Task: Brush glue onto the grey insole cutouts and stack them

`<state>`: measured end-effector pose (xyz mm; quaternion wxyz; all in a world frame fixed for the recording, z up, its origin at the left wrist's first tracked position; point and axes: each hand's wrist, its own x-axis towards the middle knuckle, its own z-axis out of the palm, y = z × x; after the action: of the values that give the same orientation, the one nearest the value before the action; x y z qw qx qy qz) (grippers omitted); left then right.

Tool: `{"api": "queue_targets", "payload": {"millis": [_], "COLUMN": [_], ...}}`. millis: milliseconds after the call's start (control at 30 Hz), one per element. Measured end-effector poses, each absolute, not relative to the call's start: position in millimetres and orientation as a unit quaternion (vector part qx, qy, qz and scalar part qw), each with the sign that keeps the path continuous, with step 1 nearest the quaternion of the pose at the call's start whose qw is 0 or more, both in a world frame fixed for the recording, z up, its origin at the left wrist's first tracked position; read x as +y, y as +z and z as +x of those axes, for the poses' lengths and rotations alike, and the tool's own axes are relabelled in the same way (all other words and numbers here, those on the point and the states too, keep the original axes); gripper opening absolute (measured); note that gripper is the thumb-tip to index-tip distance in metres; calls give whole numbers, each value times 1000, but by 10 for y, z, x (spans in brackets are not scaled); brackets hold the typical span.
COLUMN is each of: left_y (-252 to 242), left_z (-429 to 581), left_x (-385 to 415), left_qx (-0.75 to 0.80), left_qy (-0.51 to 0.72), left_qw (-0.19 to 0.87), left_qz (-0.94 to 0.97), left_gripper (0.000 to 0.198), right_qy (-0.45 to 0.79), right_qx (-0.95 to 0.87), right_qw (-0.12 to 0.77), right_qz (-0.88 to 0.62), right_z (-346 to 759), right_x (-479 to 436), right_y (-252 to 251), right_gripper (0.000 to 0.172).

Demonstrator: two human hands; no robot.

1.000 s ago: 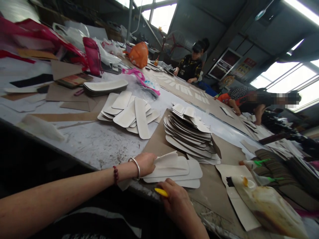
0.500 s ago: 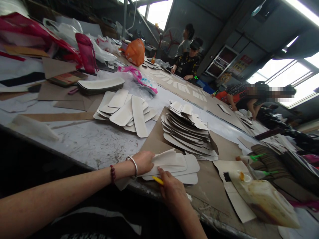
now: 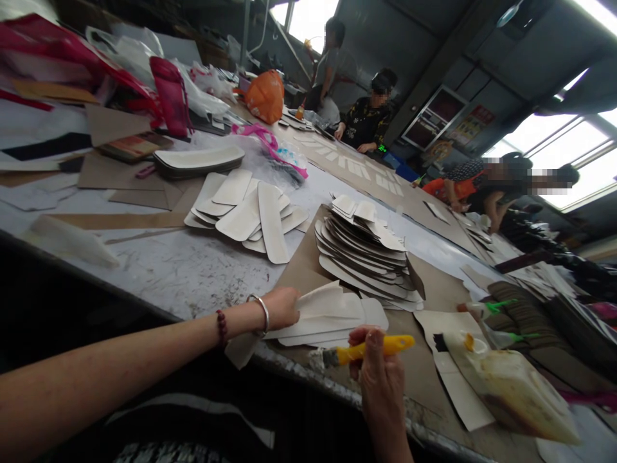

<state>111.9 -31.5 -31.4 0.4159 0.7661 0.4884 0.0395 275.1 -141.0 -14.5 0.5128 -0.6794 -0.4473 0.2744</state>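
Observation:
My right hand grips a yellow-handled paintbrush, its whitish bristles pointing left over the table's front edge. My left hand is closed on the near end of a thin cream sheet, which lies creased over a few fanned white rounded-end pieces. A pale flap of it hangs past the edge below my wrist. Just behind stands a tall, leaning stack of similar white pieces with dark undersides, on brown board.
A loose pile of white pieces lies further left. On the right sit a cut-open plastic jug with yellowish residue and a stack of dark pieces. Bags and an orange bundle crowd the far left. Other people work across the table.
My right hand has moved right and up away from the pieces, bringing the whole brush into view. My left hand stays nearly in place on the sheet.

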Motion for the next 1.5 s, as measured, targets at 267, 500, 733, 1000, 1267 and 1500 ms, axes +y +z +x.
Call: {"api": "queue_targets", "payload": {"millis": [267, 500, 733, 1000, 1267, 1500], "left_y": [-220, -236, -254, -241, -300, -272], "left_z": [1111, 1110, 1136, 1074, 1077, 678], "left_x": [-339, -333, -349, -417, -587, -830], "left_qx": [488, 480, 483, 422, 357, 519], "left_qy": [22, 21, 18, 17, -29, 157], "left_qw": [486, 491, 466, 397, 284, 337], "left_qz": [725, 726, 741, 815, 890, 769], "left_gripper": [22, 18, 20, 21, 38, 21], "right_qy": [438, 449, 257, 146, 79, 65], "right_qx": [-212, -227, -303, -297, -338, -520], "right_qw": [596, 600, 593, 624, 556, 323], "right_qz": [-638, -623, -700, -708, -755, -788], "right_z": [2571, 2487, 2820, 2944, 3228, 3407], "right_x": [-1342, -1308, -1261, -1368, -1561, -1353], "right_y": [-362, -485, -478, -377, -248, -19], "right_gripper": [43, 38, 35, 34, 38, 34]}}
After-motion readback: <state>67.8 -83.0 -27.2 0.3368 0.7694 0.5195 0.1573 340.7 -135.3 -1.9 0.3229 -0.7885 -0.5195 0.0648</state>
